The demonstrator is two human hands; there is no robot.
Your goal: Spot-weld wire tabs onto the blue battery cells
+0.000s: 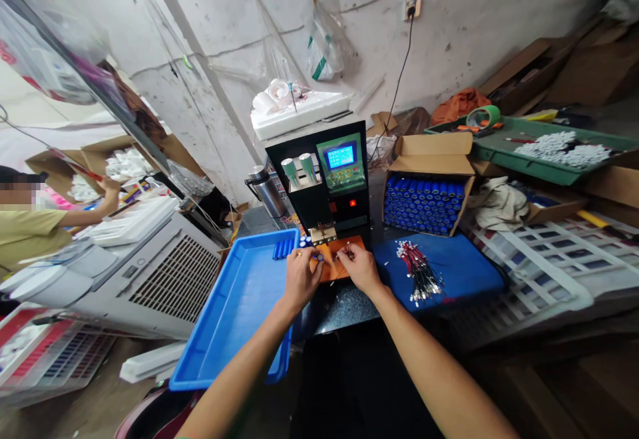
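My left hand point(303, 274) is closed on a blue battery cell point(320, 257), whose round end shows between thumb and fingers. My right hand point(358, 266) is pinched over the orange board point(329, 270); what its fingertips hold is too small to make out. Both hands are just in front of the black machine point(319, 179) with a lit display, below its metal tips point(323, 233). Several blue cells point(283, 249) lie in the far right corner of the blue tray point(239, 306). Red and black wires point(417, 269) lie bunched on the blue mat point(464, 263).
A cardboard box point(436, 149) full of blue cells stands right of the machine. Behind it is a green tray point(554, 156) with white pieces and tape. A steel flask point(267, 193) stands at the left. Another person point(44, 226) is at the far left.
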